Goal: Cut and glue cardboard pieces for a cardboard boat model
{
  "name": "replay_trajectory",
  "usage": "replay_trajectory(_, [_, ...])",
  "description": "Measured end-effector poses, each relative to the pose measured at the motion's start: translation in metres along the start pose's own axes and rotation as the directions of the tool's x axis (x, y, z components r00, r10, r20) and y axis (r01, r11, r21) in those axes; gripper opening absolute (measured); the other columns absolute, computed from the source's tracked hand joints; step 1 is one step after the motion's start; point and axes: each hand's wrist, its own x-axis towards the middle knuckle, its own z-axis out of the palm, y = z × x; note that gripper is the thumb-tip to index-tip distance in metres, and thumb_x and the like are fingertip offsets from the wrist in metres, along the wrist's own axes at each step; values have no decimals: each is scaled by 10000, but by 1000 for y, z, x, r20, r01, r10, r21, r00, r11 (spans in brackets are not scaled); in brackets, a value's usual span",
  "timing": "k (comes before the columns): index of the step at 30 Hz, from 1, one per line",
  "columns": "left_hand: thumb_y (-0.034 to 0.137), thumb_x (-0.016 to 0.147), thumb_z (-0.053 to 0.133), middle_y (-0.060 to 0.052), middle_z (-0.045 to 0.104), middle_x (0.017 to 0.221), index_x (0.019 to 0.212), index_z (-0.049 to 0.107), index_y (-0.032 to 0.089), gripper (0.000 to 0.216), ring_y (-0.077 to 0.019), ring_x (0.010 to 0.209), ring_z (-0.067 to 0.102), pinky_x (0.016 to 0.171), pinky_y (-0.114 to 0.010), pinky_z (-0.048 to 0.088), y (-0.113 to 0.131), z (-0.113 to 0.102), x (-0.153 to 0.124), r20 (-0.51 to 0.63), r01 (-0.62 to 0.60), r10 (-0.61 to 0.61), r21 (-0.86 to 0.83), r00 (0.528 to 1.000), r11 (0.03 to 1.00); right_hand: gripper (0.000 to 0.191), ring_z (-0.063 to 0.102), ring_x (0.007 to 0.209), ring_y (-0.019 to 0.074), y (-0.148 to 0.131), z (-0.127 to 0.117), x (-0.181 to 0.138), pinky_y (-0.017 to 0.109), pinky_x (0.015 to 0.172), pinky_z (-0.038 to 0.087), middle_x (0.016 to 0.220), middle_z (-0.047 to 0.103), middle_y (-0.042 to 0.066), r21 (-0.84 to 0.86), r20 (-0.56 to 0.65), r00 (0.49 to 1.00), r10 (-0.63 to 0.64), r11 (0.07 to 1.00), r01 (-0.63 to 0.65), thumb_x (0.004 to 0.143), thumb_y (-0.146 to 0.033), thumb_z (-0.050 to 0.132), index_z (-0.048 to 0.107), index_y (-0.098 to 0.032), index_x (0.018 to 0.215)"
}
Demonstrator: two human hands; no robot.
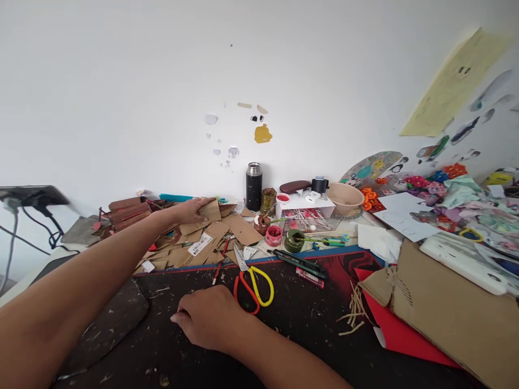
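My left hand [193,209] reaches to the far side of the desk, over a heap of cut cardboard scraps. Its thumb and fingers are closed on a small brown piece of cardboard [211,211] at the top of the heap. Nearer to me, my right hand [213,320] rests low over the dark desk mat with its fingers curled in, and nothing shows in them. Just beyond it lie scissors [259,294] with one red and one yellow handle, blades pointing away. A red pencil [220,263] lies to their left.
Behind the scissors stand open paint jars [273,235] and a black flask [253,189]. A dark green utility knife [300,263] lies by a pink blade case [310,277]. At right are a large cardboard sheet [458,308], red paper [405,329] and twine pieces [354,310].
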Motion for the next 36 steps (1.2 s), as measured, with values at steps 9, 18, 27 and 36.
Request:
replay_trajectory(9, [542,873,605,-184,610,1547,1738,268,220,982,-388,1345,622,1108,-444,489,6,-2,-1,-23,26,-26,1,999,1000,357,808,1056,302,0,1,0,417,860,622,1105,841,95,-4,-6,1000,-3,1000,3,1111,-457,541,771,-184,1111])
replay_trajectory(18, [508,859,621,-161,617,1556,1722,320,240,953,-379,1352,629,1110,-420,497,10,-2,1,-31,41,-41,8,999,999,350,810,1032,301,1,2,0,417,849,622,1075,843,96,-2,-17,1000,-5,1000,5,1105,-460,553,772,-188,1092])
replay_trajectory(27, [489,853,622,-153,618,1564,1714,337,243,940,-377,1364,625,1116,-430,502,12,-2,1,-38,45,-45,1,998,999,355,811,1032,299,1,4,1,421,862,622,1088,840,106,4,-26,1000,-9,1000,9,1106,-459,548,771,-183,1103])
replay_trajectory(36, [503,834,628,-168,584,1604,1711,343,225,963,-377,1408,597,1148,-442,482,9,0,5,-41,57,-58,-30,997,998,358,812,1022,303,1,5,0,422,848,623,1087,839,106,3,-30,999,-14,1000,14,1107,-455,541,772,-182,1100])
